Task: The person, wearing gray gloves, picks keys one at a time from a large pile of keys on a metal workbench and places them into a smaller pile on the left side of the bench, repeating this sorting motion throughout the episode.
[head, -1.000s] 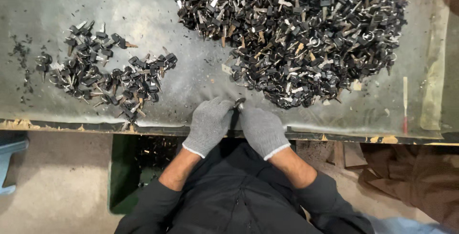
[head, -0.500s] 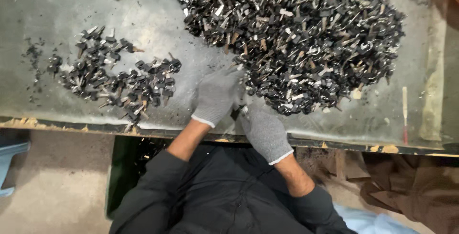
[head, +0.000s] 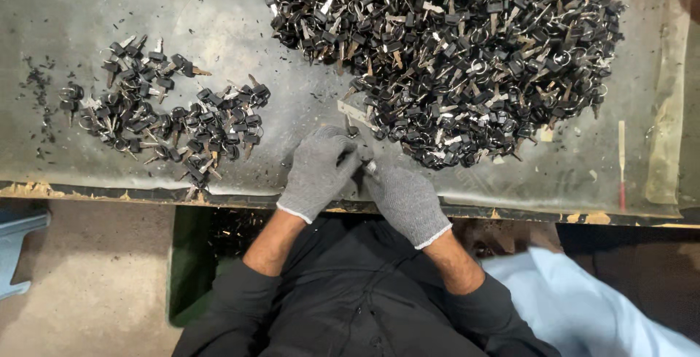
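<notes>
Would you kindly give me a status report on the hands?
Left hand and right hand together, pinching a small key. Big key pile just ahead. Nothing between.

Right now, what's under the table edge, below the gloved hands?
Under the worn grey table, a green bin holding dark scraps shows beside the left hand. The black-jacketed torso covers the rest of it; below the right hand, nothing is clear.

Grey knit gloves (head: 321, 171) with white cuffs, black-headed silver keys (head: 452, 51), grey-green table (head: 219, 29), black sleeves (head: 233, 306).
</notes>
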Action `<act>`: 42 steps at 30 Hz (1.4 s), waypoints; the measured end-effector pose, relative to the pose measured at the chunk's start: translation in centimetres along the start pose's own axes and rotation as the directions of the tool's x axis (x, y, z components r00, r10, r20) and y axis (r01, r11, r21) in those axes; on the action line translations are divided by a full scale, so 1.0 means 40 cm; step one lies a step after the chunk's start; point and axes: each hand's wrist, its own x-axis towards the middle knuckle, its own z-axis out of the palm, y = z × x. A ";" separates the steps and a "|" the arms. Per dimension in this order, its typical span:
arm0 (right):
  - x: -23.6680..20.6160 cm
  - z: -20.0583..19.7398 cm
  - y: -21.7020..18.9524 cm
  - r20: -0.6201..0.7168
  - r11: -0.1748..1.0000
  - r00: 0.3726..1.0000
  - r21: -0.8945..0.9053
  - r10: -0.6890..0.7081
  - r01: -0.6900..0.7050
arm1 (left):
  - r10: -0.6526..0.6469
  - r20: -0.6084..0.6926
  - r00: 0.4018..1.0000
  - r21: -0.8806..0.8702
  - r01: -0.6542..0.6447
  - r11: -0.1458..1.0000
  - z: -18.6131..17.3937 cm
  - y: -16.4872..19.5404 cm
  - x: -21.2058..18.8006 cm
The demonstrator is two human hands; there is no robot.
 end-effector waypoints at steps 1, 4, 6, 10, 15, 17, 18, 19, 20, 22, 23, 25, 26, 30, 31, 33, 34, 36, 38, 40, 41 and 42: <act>-0.005 -0.003 -0.003 0.036 1.000 0.999 0.007 0.026 -0.026 | -0.074 0.032 0.997 -0.033 0.075 0.997 0.006 -0.001 -0.003; -0.027 -0.002 -0.004 0.076 0.999 0.996 0.008 0.034 -0.035 | -0.237 0.081 0.968 -0.119 0.246 0.962 0.024 0.005 -0.021; -0.039 0.003 -0.002 0.060 1.000 0.998 0.005 0.001 -0.001 | -0.287 0.036 0.957 -0.175 0.289 0.941 0.031 0.011 -0.032; -0.041 0.005 0.002 -0.044 0.997 0.997 0.014 -0.069 0.070 | 0.014 -0.144 0.989 0.166 0.011 0.986 0.019 0.015 -0.039; -0.037 -0.007 -0.012 0.013 0.996 1.000 0.084 0.011 -0.012 | 0.110 -0.165 0.980 0.241 -0.068 0.968 -0.010 0.022 -0.026; -0.039 -0.011 -0.017 0.097 0.991 0.994 0.126 0.040 -0.053 | 0.032 -0.166 0.986 0.027 -0.028 0.999 -0.014 0.038 -0.031; -0.038 -0.014 -0.017 0.177 0.995 0.984 0.104 -0.025 0.006 | -0.006 -0.160 0.987 -0.083 -0.008 0.997 -0.012 0.048 -0.034; -0.037 -0.015 -0.017 0.255 0.994 0.963 0.089 -0.086 0.065 | -0.011 -0.144 0.990 -0.156 -0.012 0.988 -0.008 0.057 -0.037; -0.036 -0.017 -0.015 0.335 0.990 0.932 0.081 -0.139 0.119 | -0.016 -0.120 0.993 -0.231 -0.012 0.973 -0.003 0.068 -0.041; -0.028 -0.019 -0.008 0.254 0.998 0.966 -0.011 -0.052 0.056 | -0.055 -0.032 0.998 -0.199 0.047 0.979 0.006 0.076 -0.038; -0.024 -0.021 -0.004 0.206 0.998 0.978 -0.056 -0.009 0.021 | -0.097 0.027 0.995 -0.086 0.099 0.991 0.008 0.072 -0.031; -0.021 -0.023 0.000 0.037 0.991 0.991 -0.019 0.132 -0.132 | -0.075 0.049 0.996 0.073 0.071 0.995 0.009 0.061 -0.022; -0.021 -0.023 0.000 -0.049 0.979 0.978 0.012 0.202 -0.202 | 0.002 0.018 1.000 0.119 -0.004 0.993 0.008 0.051 -0.017; -0.028 -0.021 -0.007 0.067 0.997 0.996 0.052 0.060 -0.063 | -0.385 0.187 0.904 0.052 0.382 0.923 0.004 0.028 -0.022; -0.028 -0.020 -0.010 0.105 0.993 0.991 0.074 0.088 -0.096 | -0.369 0.183 0.911 0.106 0.355 0.929 0.005 0.024 -0.022; -0.023 -0.022 -0.014 0.029 0.990 1.000 0.141 0.009 -0.013 | -0.348 0.182 0.920 0.208 0.309 0.928 0.007 0.021 -0.031; -0.017 -0.024 -0.016 -0.097 0.978 0.991 0.176 -0.093 0.109 | -0.246 0.132 0.960 0.180 0.221 0.959 0.008 0.021 -0.035; -0.001 -0.028 -0.020 -0.223 0.957 0.953 0.154 -0.207 0.244 | -0.038 0.022 0.999 0.142 0.035 0.989 0.011 0.016 -0.043; 0.016 -0.030 -0.030 -0.223 0.961 0.943 0.070 -0.245 0.266 | -0.039 0.048 0.998 0.152 0.031 0.988 0.017 0.007 -0.047; 0.024 -0.021 -0.050 -0.070 0.998 0.997 -0.054 -0.041 0.038 | -0.005 0.056 0.998 0.159 -0.004 0.987 0.025 -0.006 -0.052; 0.025 -0.014 -0.060 -0.002 0.989 0.997 -0.132 0.072 -0.072 | 0.031 0.051 0.998 0.161 -0.039 0.986 0.031 -0.013 -0.054; 0.026 -0.008 -0.064 -0.020 0.981 0.999 -0.190 0.044 -0.047 | 0.065 0.048 0.997 0.160 -0.072 0.985 0.037 -0.020 -0.058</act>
